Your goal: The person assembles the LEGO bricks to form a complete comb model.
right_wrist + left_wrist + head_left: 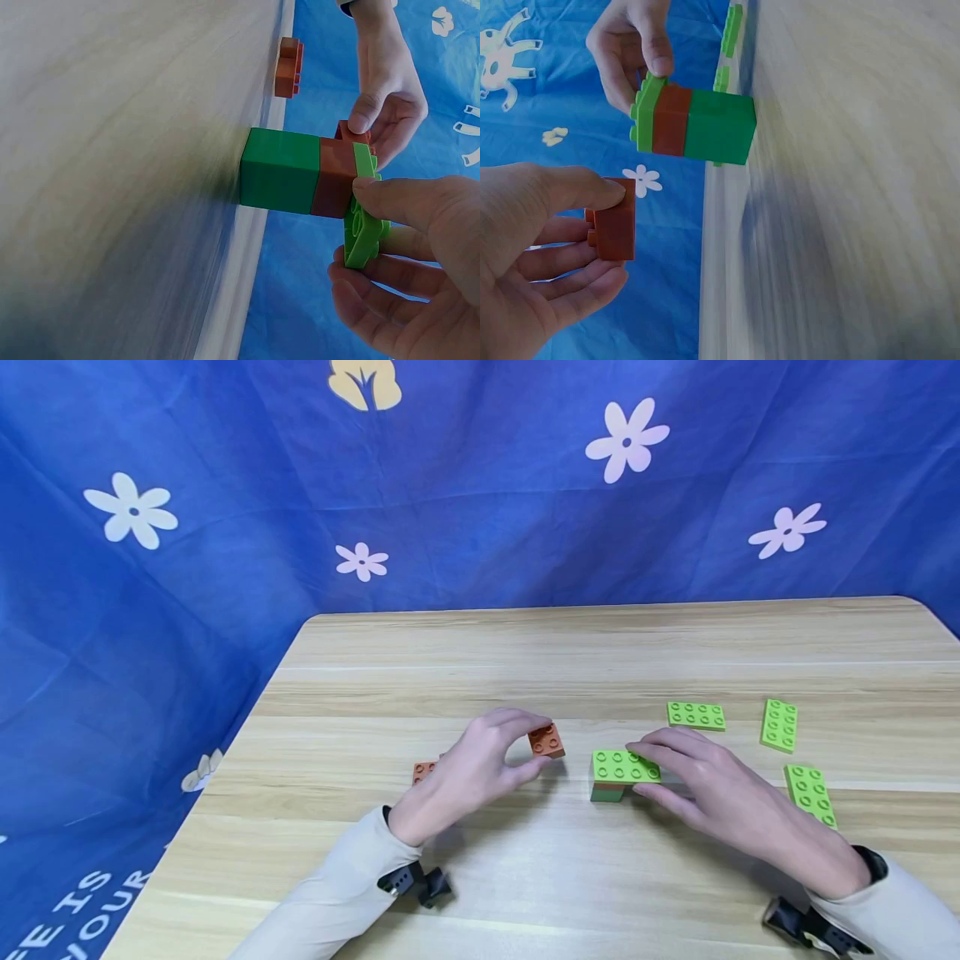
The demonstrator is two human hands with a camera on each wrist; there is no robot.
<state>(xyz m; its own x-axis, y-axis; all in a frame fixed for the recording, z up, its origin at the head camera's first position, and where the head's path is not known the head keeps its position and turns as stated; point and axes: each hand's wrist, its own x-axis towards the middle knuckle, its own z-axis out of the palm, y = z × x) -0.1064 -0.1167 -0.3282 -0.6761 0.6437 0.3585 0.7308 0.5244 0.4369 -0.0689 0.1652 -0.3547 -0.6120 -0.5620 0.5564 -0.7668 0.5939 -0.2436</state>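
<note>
My left hand (480, 760) pinches a reddish-brown building brick (546, 741) between thumb and fingers. In the left wrist view this brick (616, 225) is raised off the table, its studs facing the palm side. To its right stands a stack: a dark green block (279, 171) at the bottom, a brown brick (334, 176) on it, and a light green plate (617, 766) on top. The plate sticks out past the stack on the right. My right hand (720, 785) pinches that overhanging end, thumb at the near edge and fingers at the far one.
Two light green plates lie toward the back right, one sideways (696, 716) and one lengthwise (779, 725). Another plate (808, 789) is partly behind my right hand. Brown bricks (423, 772) rest left of my left hand, partly covered by it. A blue flowered cloth (480, 485) hangs behind the table.
</note>
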